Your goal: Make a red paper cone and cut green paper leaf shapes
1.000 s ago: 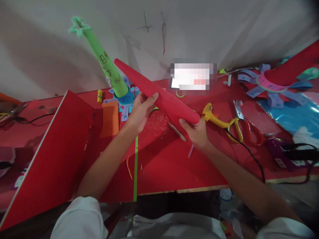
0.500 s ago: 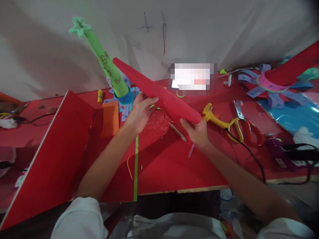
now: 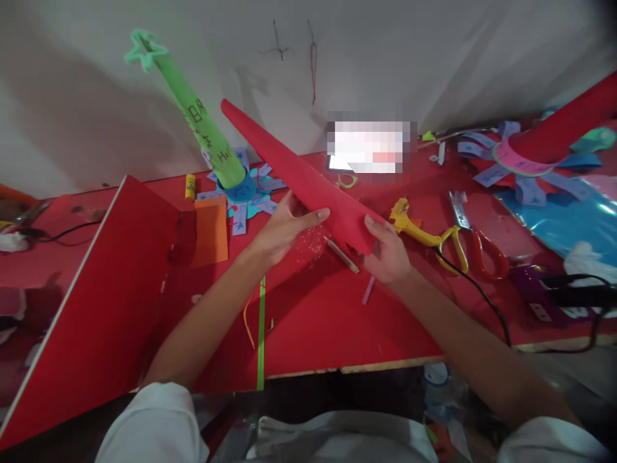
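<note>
A long red paper cone [image 3: 289, 164] is held above the red table, its narrow tip pointing up and left toward the wall. Around its middle from the near side is my left hand [image 3: 292, 225], thumb lying on the paper. My right hand [image 3: 388, 251] grips the wide lower end between thumb and fingers. Beneath the cone lie a pencil [image 3: 341, 254] and small scattered shavings. The fingertips behind the paper are partly hidden.
A green cone with a star [image 3: 200, 119] stands at the back left, near an orange sheet [image 3: 211, 230] and glue stick [image 3: 190, 187]. On the right lie a yellow glue gun [image 3: 417, 230], scissors [image 3: 463, 222] and a blue sheet [image 3: 549, 222]. A red board [image 3: 87, 321] rises at left.
The cone has turned to point more steeply, its wide end lower and further left. My left hand has slid right and down, and my right hand has shifted its grip at the wide end.
</note>
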Demonstrator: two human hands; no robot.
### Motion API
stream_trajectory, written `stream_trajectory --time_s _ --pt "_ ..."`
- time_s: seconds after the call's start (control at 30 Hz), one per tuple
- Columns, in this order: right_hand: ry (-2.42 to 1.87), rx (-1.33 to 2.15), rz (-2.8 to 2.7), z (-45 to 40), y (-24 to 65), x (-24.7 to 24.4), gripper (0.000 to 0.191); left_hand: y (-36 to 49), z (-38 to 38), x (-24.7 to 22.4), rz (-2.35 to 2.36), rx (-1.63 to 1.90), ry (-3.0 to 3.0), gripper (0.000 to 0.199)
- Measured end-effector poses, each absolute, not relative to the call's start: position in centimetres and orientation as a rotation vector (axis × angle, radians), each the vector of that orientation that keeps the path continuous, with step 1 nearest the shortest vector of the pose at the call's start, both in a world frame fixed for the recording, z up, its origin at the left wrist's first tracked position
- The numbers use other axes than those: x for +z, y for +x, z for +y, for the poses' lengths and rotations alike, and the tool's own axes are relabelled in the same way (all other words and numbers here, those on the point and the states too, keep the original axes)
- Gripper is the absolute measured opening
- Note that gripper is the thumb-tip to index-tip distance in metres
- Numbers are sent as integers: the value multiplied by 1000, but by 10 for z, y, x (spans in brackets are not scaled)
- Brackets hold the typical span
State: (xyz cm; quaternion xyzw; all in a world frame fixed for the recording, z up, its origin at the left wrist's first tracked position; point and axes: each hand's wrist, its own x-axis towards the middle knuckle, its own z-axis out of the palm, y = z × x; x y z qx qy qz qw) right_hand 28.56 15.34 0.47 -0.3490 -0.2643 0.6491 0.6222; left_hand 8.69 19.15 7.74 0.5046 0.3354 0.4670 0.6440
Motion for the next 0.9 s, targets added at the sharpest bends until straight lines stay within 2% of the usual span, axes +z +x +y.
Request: stream_trajectory --time_s 0.13,0.27,0.4,0.5,0.57,0.63,0.7,0.77,0.9 --pt "-962 1419 -826 158 288 4 42 95 185 72 787 1098 1071 75" --pt "-1023 1186 -1079 164 288 -1 58 98 188 68 872 1227 975 74" --pt "-1093 905 -997 165 289 -3 50 94 194 70 869 1340 937 69" --pt "-1084 822 -987 163 288 5 44 92 196 73 885 1370 894 62" --pt "-993 880 -1096 161 284 9 56 92 195 75 882 1374 871 58" --pt "-892 968 -1181 159 278 11 77 95 192 75 861 1384 862 55" --pt "-875 1017 -1185 156 271 9 87 99 186 74 841 1384 855 53" --pt "-925 1025 -1144 155 267 5 82 105 180 74 838 1355 839 50" --pt "-979 954 -1053 158 270 -2 60 114 171 69 835 1251 843 45"
